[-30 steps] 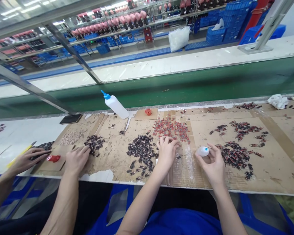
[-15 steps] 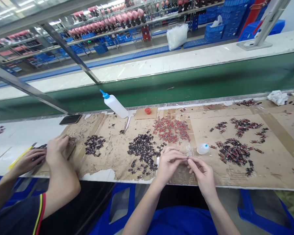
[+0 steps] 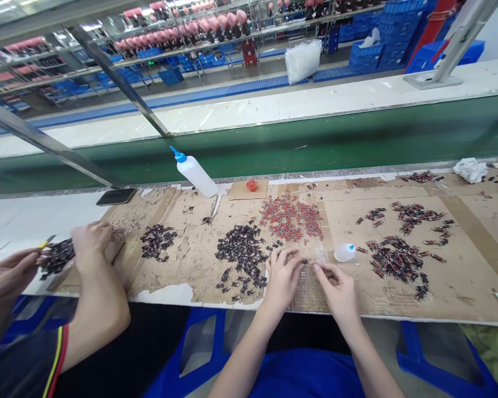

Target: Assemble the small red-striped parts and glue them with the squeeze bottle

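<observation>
Left hand [image 3: 281, 275] and right hand [image 3: 337, 287] pinch, fingertips together, what looks like one small dark part [image 3: 308, 261] over the brown cardboard sheet [image 3: 460, 276].

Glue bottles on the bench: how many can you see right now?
2. A large white bottle with a blue nozzle leans near the bench's far edge; a small bottle lies right of the person's right hand. Others may be hidden.

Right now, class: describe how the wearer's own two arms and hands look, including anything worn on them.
Both forearms are bare, with no sleeves, gloves, rings or watch visible. The left hand and right hand are ungloved, with short nails. Blue clothing shows below.
</observation>
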{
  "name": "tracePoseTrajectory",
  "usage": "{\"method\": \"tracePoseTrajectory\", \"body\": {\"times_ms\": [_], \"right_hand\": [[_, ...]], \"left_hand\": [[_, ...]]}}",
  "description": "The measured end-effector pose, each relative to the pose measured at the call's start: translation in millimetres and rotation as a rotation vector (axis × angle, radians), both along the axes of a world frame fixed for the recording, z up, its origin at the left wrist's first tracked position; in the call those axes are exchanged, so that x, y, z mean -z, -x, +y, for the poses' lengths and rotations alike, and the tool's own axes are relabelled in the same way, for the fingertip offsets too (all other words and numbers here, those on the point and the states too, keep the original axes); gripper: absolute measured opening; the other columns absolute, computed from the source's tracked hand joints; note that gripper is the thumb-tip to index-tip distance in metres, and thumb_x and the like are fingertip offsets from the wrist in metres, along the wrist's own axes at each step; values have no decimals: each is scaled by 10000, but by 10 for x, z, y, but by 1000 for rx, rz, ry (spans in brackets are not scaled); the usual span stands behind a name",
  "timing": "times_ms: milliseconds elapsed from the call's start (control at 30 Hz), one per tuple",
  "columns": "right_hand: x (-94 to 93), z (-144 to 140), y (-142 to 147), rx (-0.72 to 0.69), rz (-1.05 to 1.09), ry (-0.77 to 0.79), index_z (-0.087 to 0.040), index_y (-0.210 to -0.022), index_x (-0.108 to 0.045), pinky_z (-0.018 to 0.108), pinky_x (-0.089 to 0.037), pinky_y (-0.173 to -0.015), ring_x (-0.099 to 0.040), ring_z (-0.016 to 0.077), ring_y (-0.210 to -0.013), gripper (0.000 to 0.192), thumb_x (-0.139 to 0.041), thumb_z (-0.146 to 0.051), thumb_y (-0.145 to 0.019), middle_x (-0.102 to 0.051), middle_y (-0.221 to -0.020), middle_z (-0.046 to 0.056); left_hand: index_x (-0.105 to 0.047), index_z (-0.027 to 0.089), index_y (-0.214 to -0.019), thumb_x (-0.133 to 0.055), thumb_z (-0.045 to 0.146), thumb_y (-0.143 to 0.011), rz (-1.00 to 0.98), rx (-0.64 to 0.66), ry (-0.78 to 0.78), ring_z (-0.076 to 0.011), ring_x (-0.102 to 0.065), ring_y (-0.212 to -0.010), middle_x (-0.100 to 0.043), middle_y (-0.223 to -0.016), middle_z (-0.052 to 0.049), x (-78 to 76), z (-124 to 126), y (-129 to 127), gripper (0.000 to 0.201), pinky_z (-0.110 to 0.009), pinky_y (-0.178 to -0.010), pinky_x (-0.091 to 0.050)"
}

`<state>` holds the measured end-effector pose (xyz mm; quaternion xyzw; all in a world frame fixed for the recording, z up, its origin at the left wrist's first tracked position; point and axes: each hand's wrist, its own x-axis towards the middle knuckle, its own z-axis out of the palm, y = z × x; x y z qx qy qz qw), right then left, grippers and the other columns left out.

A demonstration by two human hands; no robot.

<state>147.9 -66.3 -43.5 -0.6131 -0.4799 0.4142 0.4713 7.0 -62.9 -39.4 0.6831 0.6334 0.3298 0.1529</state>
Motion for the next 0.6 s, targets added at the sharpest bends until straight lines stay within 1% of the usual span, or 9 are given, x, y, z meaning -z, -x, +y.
{"method": "tracePoseTrajectory", "body": {"times_ms": [67, 200, 267, 467, 600], "right_hand": [[-1, -1, 6, -24, -39, -42, -167, -767, -736, 297, -518, -561, -640, 183, -596, 327, -660, -485, -762, -730, -745, 87], [-41, -4, 24, -13, -55, -103, -176, -767, -746, 311, -526, -612, -646, 190, -647, 281, -666, -444, -766, -731, -778, 82], [-69, -3, 34, -5, -38, -103, -177, -757, -751, 315, -529, -611, -646, 192, -644, 272, -675, -439, -754, -734, -771, 81], [-134, 19, 35, -4, 64, -42, -178, -686, -751, 329, -551, -599, -672, 213, -622, 269, -716, -445, -687, -743, -721, 84], [-177, 24, 27, -17, 110, -6, -186, -652, -748, 339, -561, -606, -684, 224, -612, 255, -728, -440, -659, -743, -689, 80]], "left_hand": [[-715, 254, -911, -628, 107, -840, -25, 5, -12, -247, -511, -1124, -696, -1089, -47, 11, 2, -19, 186, -420, -906, -420], [-702, 234, -909, -577, 107, -876, -139, 29, 33, -196, -602, -917, -735, -892, -23, -41, -1, -15, 181, -365, -834, -446], [-704, 230, -912, -578, 129, -882, -181, 37, 53, -187, -620, -858, -740, -866, -21, -84, -12, -9, 164, -356, -806, -450], [-730, 237, -921, -553, 196, -910, -245, 75, 24, -197, -617, -855, -750, -869, -42, -179, -60, -19, 182, -372, -817, -452], [-735, 225, -889, -579, 206, -893, -369, 117, 1, -195, -620, -834, -746, -843, -49, -200, -66, -23, 158, -355, -785, -490]]}}
